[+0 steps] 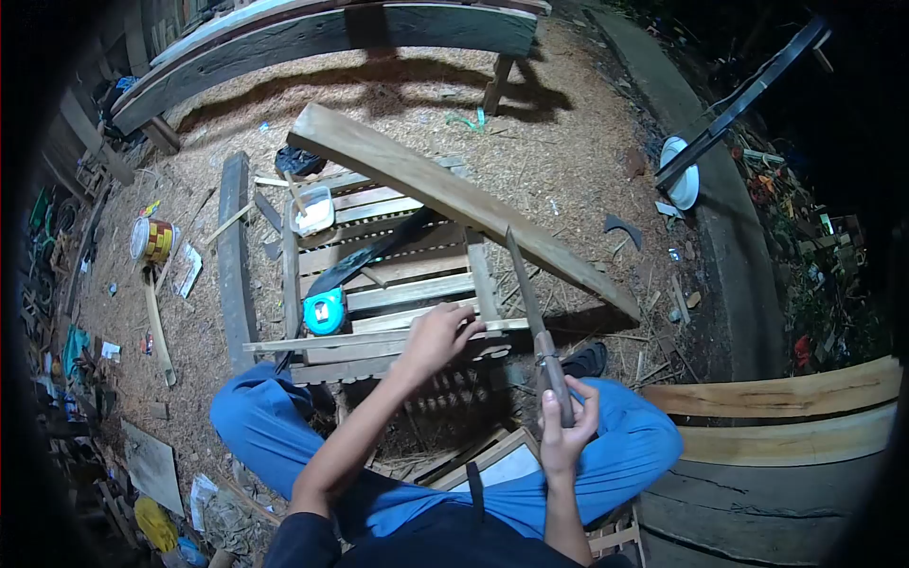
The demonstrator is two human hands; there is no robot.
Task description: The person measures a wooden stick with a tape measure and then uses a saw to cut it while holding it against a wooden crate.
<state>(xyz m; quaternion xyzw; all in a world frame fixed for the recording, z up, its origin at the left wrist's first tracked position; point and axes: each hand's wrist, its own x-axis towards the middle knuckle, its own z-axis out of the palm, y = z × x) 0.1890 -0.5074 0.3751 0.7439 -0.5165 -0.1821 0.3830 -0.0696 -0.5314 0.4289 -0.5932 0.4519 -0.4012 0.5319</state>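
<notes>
My right hand (568, 424) is wrapped round the brown handle of a long-bladed knife (526, 284), whose narrow blade points up and away from me. The blade's tip comes near a thick wooden plank (417, 170) lying slantwise. My left hand (441, 336) hovers over or rests on a thin wooden strip (365, 339) at the near edge of a slatted wooden frame (481, 275); its fingers are apart, and whether they touch the strip is unclear. A turquoise tape measure (325, 310) sits on the frame's near left, beside a long dark flat piece (374, 254).
A white plastic tub (312, 210) stands at the frame's far left corner. Farther left are a dark beam (237, 256) and a colourful bucket (154, 239). A heavy bench (350, 52) spans the back. Boards (776, 390) lie at my right. Wood shavings cover the ground.
</notes>
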